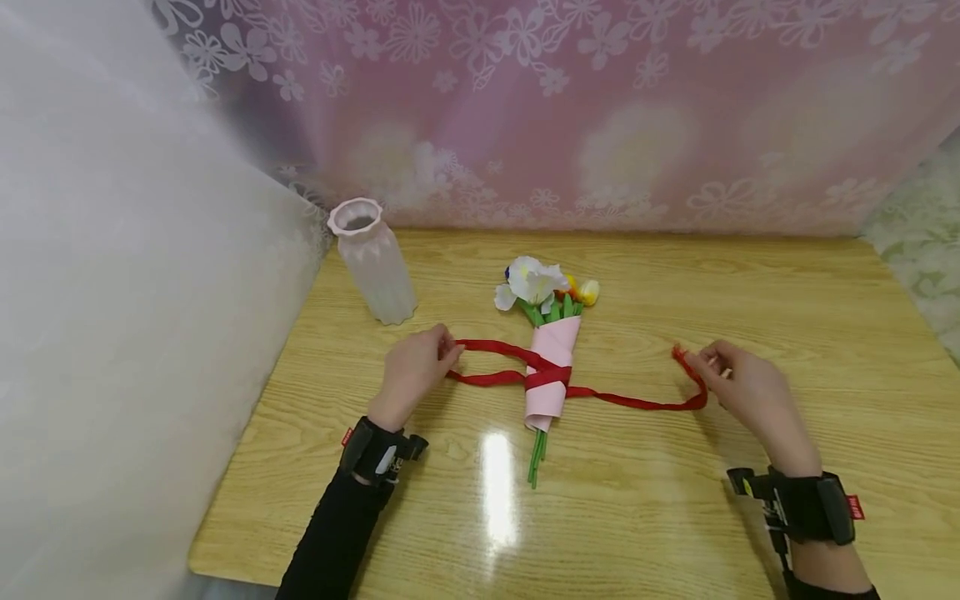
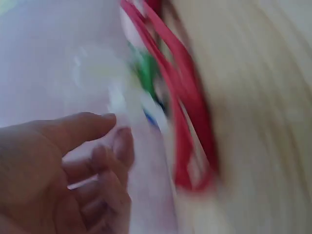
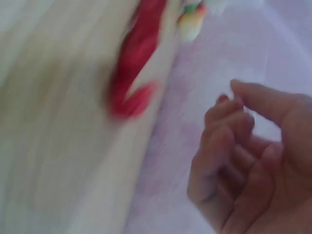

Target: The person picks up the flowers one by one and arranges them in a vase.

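Left hand (image 1: 415, 371) and right hand (image 1: 746, 387) lie at nine and three o'clock of the bouquet (image 1: 553, 350) — fingers loosely curled, clamped on nothing (ribbon (image 1: 637, 402) ends just beside).

1. Both wrist views are motion-blurred; the red satin ribbon (image 2: 190, 122) shows only as smeared streaks.
2. Head view: whether the left hand (image 1: 414, 372) pinches the ribbon cannot be told, since its fingertips are hidden behind the knuckles.
3. The right hand (image 1: 746, 387) covers the ribbon's end.
4. The pale wooden bench (image 1: 750, 292) is cut off at the bottom edge.
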Tool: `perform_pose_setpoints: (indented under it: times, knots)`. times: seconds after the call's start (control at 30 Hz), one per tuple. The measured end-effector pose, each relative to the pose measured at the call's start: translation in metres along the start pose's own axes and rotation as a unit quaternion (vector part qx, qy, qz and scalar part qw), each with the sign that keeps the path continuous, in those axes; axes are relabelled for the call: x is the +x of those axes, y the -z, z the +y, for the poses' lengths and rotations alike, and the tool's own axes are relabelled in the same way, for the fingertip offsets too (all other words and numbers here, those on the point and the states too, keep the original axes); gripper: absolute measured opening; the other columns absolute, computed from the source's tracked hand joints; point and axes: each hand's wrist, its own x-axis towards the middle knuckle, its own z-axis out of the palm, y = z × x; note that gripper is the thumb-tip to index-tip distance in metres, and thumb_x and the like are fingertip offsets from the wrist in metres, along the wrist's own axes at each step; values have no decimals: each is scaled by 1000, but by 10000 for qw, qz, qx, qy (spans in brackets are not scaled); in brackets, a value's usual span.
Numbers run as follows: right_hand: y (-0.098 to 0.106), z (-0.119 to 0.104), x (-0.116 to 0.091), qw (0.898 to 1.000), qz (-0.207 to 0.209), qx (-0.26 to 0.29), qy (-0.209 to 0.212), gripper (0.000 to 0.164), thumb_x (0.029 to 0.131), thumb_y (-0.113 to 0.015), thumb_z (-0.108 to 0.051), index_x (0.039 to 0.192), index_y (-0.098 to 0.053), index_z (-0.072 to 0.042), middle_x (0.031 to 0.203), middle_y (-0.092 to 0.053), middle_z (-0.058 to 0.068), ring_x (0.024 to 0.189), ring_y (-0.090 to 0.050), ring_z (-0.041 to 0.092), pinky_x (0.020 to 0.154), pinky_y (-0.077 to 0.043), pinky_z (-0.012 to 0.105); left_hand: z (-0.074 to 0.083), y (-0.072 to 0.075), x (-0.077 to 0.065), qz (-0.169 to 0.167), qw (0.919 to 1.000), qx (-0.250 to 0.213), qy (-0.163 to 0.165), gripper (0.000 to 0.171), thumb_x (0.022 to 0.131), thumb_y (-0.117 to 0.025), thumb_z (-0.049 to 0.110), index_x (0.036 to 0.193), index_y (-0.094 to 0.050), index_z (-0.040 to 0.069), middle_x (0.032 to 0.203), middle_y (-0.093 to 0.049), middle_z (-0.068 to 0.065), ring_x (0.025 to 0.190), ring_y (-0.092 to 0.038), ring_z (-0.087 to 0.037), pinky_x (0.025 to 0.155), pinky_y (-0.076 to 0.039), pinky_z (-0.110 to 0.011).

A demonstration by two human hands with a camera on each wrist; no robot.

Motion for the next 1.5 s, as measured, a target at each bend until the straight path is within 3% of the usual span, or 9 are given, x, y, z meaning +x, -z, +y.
perform_pose_setpoints:
  times: [0.07,0.17,0.3,0.43,0.7,0.93,1.17,1.3,1.5]
  knots:
    - [-6,-21,6,9989,207,115,416,30,104,-58,-35,105,-66,-6,78,-65,8,55,-52,18,45,-35,29,16,-2,7,-27,9977,-290,-616,14,96,-73,26,92,-72,13,74,-67,0,59,-56,-14,48,-38,-24]
    - [-20,-55,17,9955,82,195,925,19,100,-66,-28,106,-70,-10,82,-69,5,56,-52,16,47,-37,27,38,-11,16,-439,9896,-648,-1204,12,94,-75,28,95,-76,17,82,-70,5,66,-57,-11,54,-42,-22]
    - [-45,-89,31,9894,-366,192,1389,12,95,-73,-23,103,-74,-15,83,-68,-1,58,-48,12,50,-38,26,58,-23,20,-1068,9830,-654,-1345,14,90,-79,32,92,-75,18,81,-67,7,69,-57,-8,57,-44,-19]
    - [-68,-105,38,9829,-631,177,1723,10,92,-77,-21,101,-75,-16,78,-64,-5,56,-46,10,50,-36,24,61,-33,18,-1319,9815,-622,-1240,14,90,-79,30,94,-74,17,86,-67,5,75,-61,-7,59,-46,-18]
    - [-87,-113,40,9838,-672,-225,1649,9,87,-81,-17,90,-73,-14,69,-58,-5,60,-48,10,53,-38,24,61,-44,16,-1201,9816,-660,-1333,10,93,-75,29,95,-73,19,88,-68,6,77,-59,-7,59,-45,-19]
    - [-91,-113,37,9827,-534,-214,1758,8,89,-78,-11,91,-70,-9,74,-60,-2,61,-51,10,54,-41,22,66,-47,21,-980,9805,-572,-1604,19,99,-68,24,118,-73,23,99,-68,5,77,-55,-11,60,-42,-20]
    - [-89,-112,34,9833,-403,-5,1777,6,90,-76,-10,91,-70,-9,73,-59,-3,58,-47,8,50,-36,21,70,-49,26,-843,9785,-341,-1853,4,95,-74,23,98,-73,22,89,-60,4,74,-54,-10,55,-40,-20]
    - [-86,-108,32,9837,-470,57,1736,4,92,-73,-10,93,-70,-8,73,-59,-3,58,-47,8,51,-37,21,68,-50,26,-747,9816,-235,-1741,5,97,-72,26,97,-71,21,90,-56,3,71,-53,-11,54,-38,-20]
    - [-76,-89,27,9887,-330,31,1459,7,93,-73,-12,93,-68,-7,72,-58,-3,54,-45,9,48,-35,22,58,-44,25,-512,9883,-441,-1366,7,96,-73,24,99,-72,18,93,-59,0,74,-54,-11,56,-41,-20]
